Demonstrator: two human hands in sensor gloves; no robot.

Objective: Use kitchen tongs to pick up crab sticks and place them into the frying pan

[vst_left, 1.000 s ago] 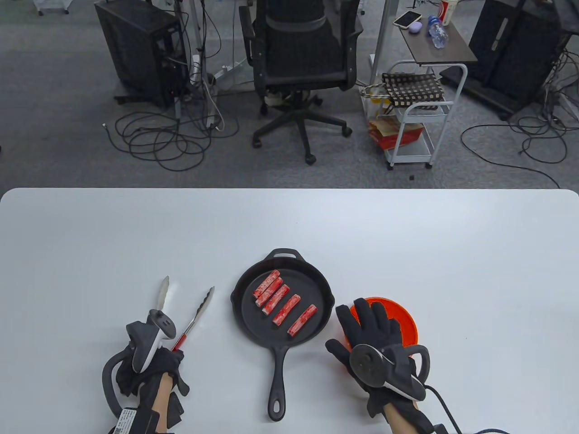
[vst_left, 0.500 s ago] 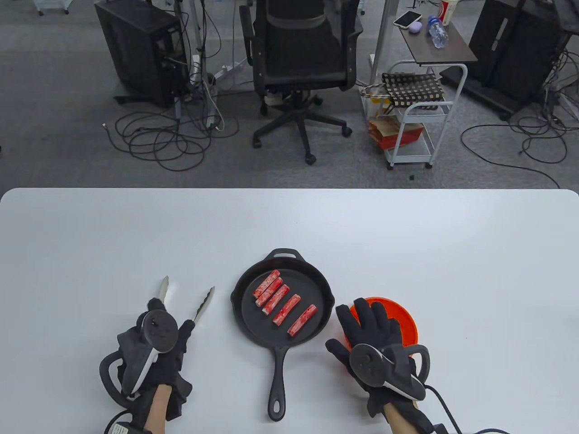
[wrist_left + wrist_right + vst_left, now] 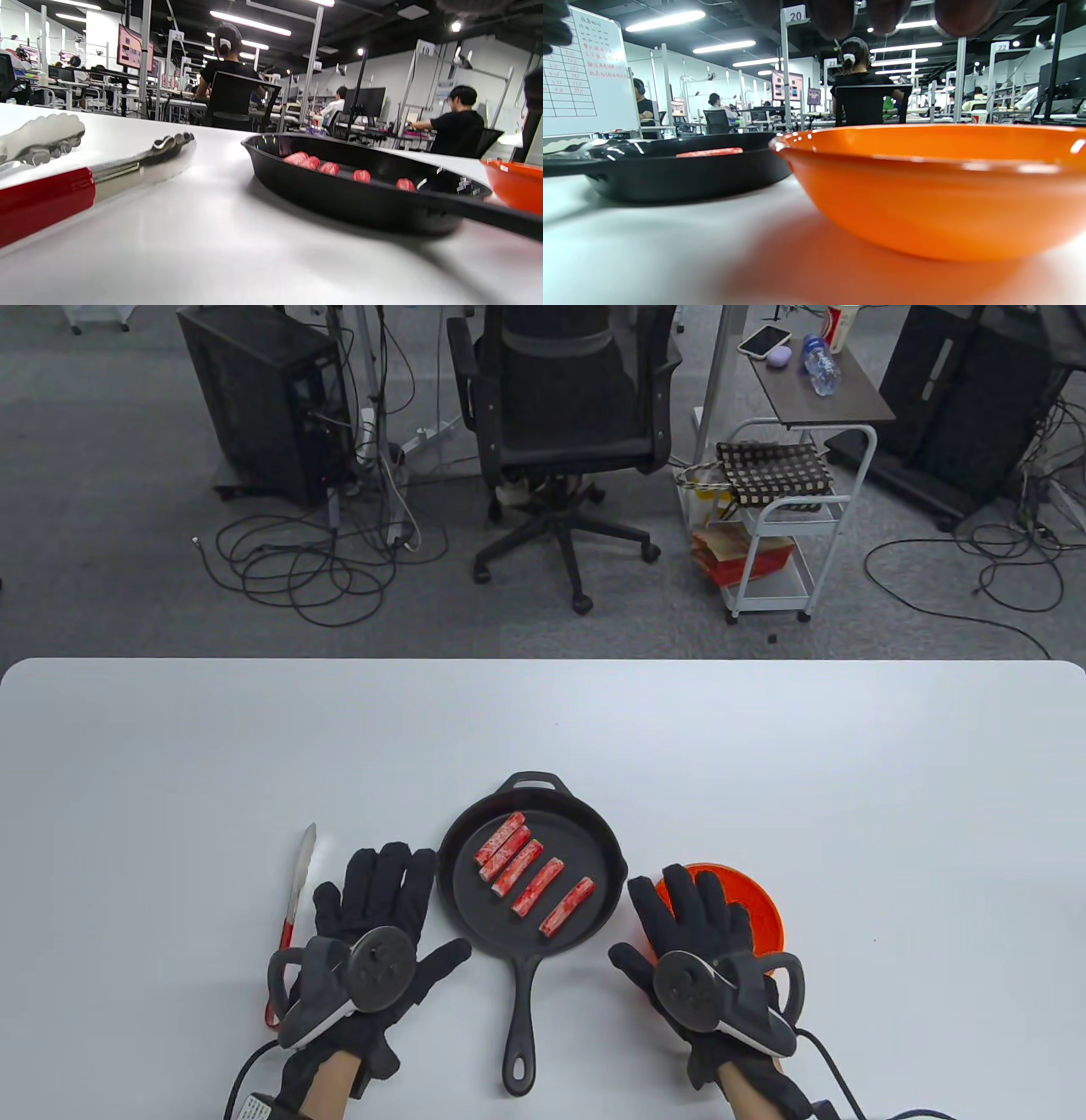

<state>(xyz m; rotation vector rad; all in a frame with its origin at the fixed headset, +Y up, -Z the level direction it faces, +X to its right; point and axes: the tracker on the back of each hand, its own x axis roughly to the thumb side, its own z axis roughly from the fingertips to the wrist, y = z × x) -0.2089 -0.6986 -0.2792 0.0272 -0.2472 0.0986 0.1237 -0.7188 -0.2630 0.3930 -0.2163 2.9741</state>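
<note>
**Five sticks in the pan, both hands flat**

Table view: the left hand (image 3: 373,929) lies spread, fingers straight, over the tongs (image 3: 293,903) without gripping them. The right hand (image 3: 704,946) is spread too, above one orange bowl (image 3: 759,912). One frying pan (image 3: 594,823) holds five crab sticks (image 3: 519,869).

Left wrist view: both tong arms (image 3: 106,169) lie on the table (image 3: 212,237) — five stick ends (image 3: 328,168) show in the pan.

Right wrist view: fingertips (image 3: 963,15) hang straight over the bowl.
</note>
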